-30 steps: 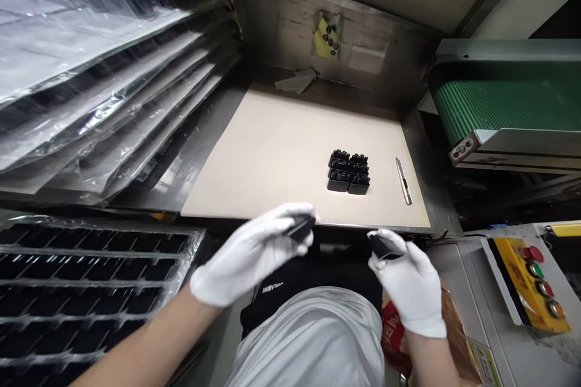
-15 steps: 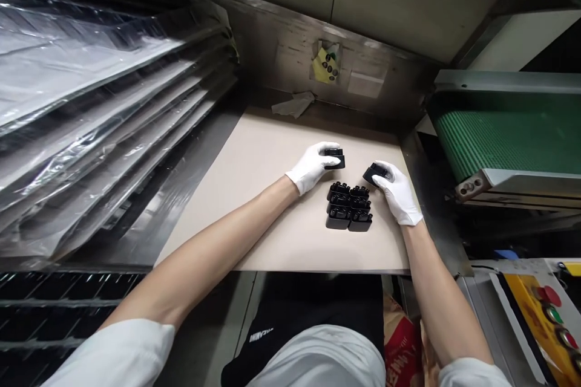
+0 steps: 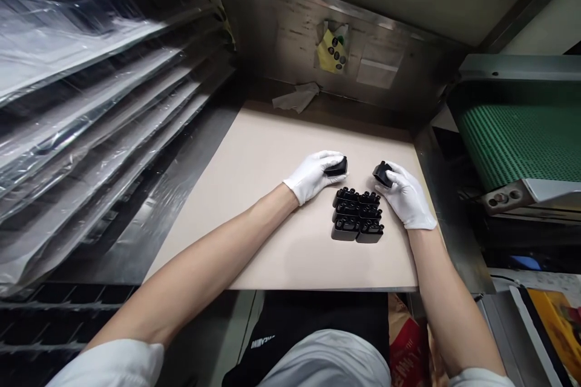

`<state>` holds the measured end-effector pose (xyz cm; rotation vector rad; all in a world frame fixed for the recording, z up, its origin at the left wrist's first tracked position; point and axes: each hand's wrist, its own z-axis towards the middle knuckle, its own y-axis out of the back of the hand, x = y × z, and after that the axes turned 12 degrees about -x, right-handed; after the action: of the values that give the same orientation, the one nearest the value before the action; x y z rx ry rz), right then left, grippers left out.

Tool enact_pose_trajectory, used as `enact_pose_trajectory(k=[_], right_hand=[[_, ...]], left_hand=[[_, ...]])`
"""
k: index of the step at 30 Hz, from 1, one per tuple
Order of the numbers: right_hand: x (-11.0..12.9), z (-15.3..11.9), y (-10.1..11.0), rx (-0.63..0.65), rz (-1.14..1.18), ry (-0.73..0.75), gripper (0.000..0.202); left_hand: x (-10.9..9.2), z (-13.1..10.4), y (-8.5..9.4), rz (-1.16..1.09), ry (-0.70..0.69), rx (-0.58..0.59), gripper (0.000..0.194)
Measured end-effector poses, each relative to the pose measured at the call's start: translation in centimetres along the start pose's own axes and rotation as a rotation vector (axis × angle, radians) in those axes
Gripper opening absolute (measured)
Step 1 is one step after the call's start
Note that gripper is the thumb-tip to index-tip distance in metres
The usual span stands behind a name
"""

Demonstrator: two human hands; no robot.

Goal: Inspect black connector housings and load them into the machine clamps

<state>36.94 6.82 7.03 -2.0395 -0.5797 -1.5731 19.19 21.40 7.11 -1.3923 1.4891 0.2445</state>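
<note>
White gloves cover both of my hands. My left hand is closed round a black plastic part, holding it just above the beige board. Over on the right, my right hand pinches a second black plastic part, which is tilted between thumb and fingers. Between and below the hands, several matching black plastic parts stand packed together in two columns, with small knobs on their tops. What exactly these parts are I cannot tell.
Stacked trays in clear plastic wrap rise along the left side. A green conveyor belt runs at the right, above a yellow control panel. A metal backboard closes off the rear, with a crumpled scrap at its foot.
Both hands have turned the parts they hold, so different faces show. My grip on each part has stayed. The whole view has shifted slightly, and the grouped parts stand as before.
</note>
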Motion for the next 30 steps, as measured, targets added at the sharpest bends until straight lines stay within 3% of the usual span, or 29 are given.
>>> enact_pose_trajectory(k=[3, 7, 11, 16, 22, 24, 27, 30], right_hand=[[0.9, 0.3, -1.0, -0.011, 0.115, -0.244, 0.027], [1.6, 1.6, -2.5, -0.020, 0.144, -0.359, 0.027], [1.5, 2.4, -3.4, -0.031, 0.158, -0.404, 0.029], [0.9, 2.1, -2.2, -0.029, 0.060, -0.314, 0.027], [0.2, 1.2, -0.4, 0.162, -0.423, 0.185, 0.028], [0.3, 1.1, -0.3, 0.183, -0.556, 0.287, 0.025], [0.8, 0.8, -0.8, 0.167, -0.540, 0.253, 0.023], [1.4, 0.6, -1.8, 0.118, -0.278, -0.020, 0.018]], left_hand=[[-0.6, 0.0, 0.2, 0.044, 0.086, -0.018, 0.008], [-1.3, 0.0, 0.4, 0.123, 0.200, 0.003, 0.011], [-1.6, -0.2, 0.5, 0.139, 0.172, -0.008, 0.011], [-1.7, -0.4, 0.5, 0.172, 0.171, -0.045, 0.011], [-2.5, -0.8, 0.5, 0.194, 0.275, -0.019, 0.017], [-2.6, -0.9, 0.5, 0.178, 0.302, -0.007, 0.020], [-2.6, -1.0, 0.5, 0.169, 0.318, 0.009, 0.021], [-2.5, -1.0, 0.7, 0.176, 0.300, 0.025, 0.018]])
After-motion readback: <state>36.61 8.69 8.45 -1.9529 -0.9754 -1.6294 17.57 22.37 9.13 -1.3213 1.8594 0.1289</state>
